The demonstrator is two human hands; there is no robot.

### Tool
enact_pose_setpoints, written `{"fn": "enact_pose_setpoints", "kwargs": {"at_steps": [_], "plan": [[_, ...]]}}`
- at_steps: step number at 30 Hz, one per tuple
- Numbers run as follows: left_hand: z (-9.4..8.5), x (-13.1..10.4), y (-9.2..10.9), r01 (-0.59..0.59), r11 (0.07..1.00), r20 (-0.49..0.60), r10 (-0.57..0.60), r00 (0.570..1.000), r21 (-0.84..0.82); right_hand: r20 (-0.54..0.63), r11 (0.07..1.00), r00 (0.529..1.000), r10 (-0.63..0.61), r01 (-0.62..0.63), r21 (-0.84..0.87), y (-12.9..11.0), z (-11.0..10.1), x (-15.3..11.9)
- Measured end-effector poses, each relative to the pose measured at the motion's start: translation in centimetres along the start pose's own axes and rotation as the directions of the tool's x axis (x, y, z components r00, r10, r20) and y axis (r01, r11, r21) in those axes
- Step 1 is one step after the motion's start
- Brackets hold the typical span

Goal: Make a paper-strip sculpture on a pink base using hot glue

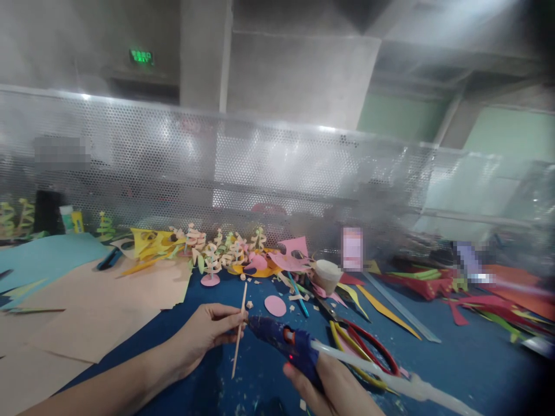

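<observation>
My left hand (207, 330) pinches a thin wooden stick (237, 350) upright, a little left of the middle of the table. In my right hand (333, 386) is a dark blue hot glue gun (277, 338) with a small red light lit. Its nozzle points left and meets or nearly meets the stick beside my left fingertips. A long whitish glue stick (368, 364) runs out of the gun's back end. Just beyond the nozzle lies a pink paper disc (275, 305), with a small pale paper piece (250, 304) beside it.
Scissors (364, 346) with red and yellow handles lie by my right hand. Behind stand several curled-paper figures (225, 248), a white cup (327, 276) and a blue pen (298, 294). Peach paper sheets (108, 300) cover the left; a clear ruler (401, 309) and coloured scraps lie right.
</observation>
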State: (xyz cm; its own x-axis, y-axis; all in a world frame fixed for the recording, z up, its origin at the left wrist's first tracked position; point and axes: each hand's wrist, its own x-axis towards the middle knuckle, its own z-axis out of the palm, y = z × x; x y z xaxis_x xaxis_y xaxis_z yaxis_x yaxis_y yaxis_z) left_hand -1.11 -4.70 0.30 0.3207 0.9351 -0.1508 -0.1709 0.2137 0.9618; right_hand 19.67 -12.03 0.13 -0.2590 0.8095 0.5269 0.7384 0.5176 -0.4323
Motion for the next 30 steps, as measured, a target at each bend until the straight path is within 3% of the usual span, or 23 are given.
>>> {"fn": "enact_pose_setpoints", "kwargs": {"at_steps": [5,10,15,20,25,30], "plan": [[0.0,-0.1,0.1,-0.003,1.000,0.002,0.003,1.000,0.007,0.003,1.000,1.000,-0.003,0.003,0.007,-0.1,-0.5,0.2],[0.2,-0.2,0.4,-0.008,1.000,0.022,0.007,1.000,0.021,0.090,0.999,0.995,-0.032,0.032,0.007,0.0,-1.1,0.5],[0.2,-0.2,0.3,-0.010,0.999,0.033,0.008,0.999,0.053,0.009,0.999,1.000,-0.008,0.008,-0.053,0.3,-0.7,0.3],[0.3,-0.3,0.3,-0.022,0.997,0.047,0.019,0.999,0.067,0.044,0.998,0.999,-0.019,0.021,-0.054,0.8,-0.3,0.0],[0.3,-0.2,0.2,-0.038,0.996,0.050,0.034,0.998,0.080,-0.029,0.999,1.000,-0.004,0.003,-0.042,0.7,0.0,-0.1],[0.2,0.0,0.0,-0.041,0.995,0.054,0.036,0.998,0.089,-0.008,0.999,1.000,-0.020,0.020,-0.028,0.8,0.2,-0.1]]}}
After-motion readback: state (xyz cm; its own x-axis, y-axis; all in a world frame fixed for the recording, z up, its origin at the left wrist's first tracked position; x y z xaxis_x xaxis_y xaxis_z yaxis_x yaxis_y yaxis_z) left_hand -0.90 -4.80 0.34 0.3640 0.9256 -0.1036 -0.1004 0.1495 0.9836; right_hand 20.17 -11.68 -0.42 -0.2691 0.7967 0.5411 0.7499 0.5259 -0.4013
